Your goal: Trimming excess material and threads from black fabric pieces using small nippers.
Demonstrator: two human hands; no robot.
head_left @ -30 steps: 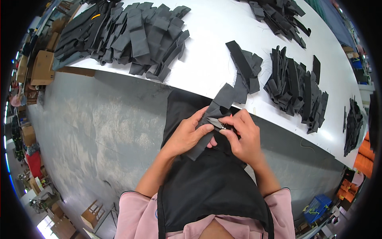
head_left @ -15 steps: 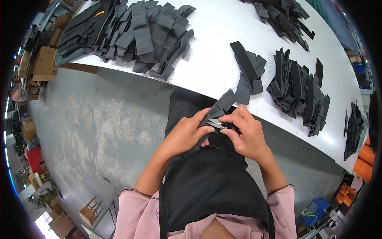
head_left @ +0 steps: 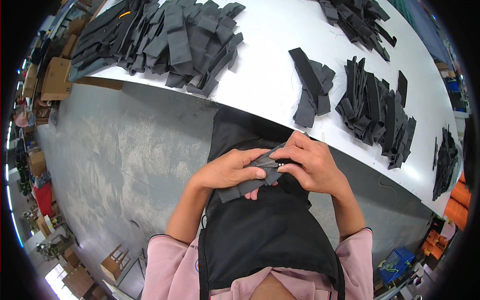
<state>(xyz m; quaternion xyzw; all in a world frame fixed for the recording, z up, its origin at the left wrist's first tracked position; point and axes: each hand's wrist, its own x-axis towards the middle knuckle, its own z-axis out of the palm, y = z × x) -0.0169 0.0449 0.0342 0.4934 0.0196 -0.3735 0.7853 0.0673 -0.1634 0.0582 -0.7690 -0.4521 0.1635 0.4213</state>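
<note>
My left hand (head_left: 235,170) grips a dark grey fabric strip (head_left: 232,192), thumb on top and fingers beneath it. Small thread snips (head_left: 266,163) with pointed metal blades are held in my right hand (head_left: 312,162), between thumb and fingers. Their blades lie against the strip beside my left thumb; whether they touch a thread is too small to tell. Both hands are over my black apron (head_left: 265,240), just off the near edge of the white table (head_left: 265,75). A few similar strips (head_left: 314,90) lie on the table beyond my right hand.
A large heap of dark strips (head_left: 180,45) covers the table's left part. More bundles lie at the right (head_left: 375,110), far right (head_left: 445,162) and back (head_left: 357,25). Cardboard boxes (head_left: 56,80) stand left of the table; a blue crate (head_left: 396,265) sits on the floor at lower right.
The strip has been turned and drawn down toward the lower left, its end now below my left hand. The snips moved with it and now lie flatter along the fabric.
</note>
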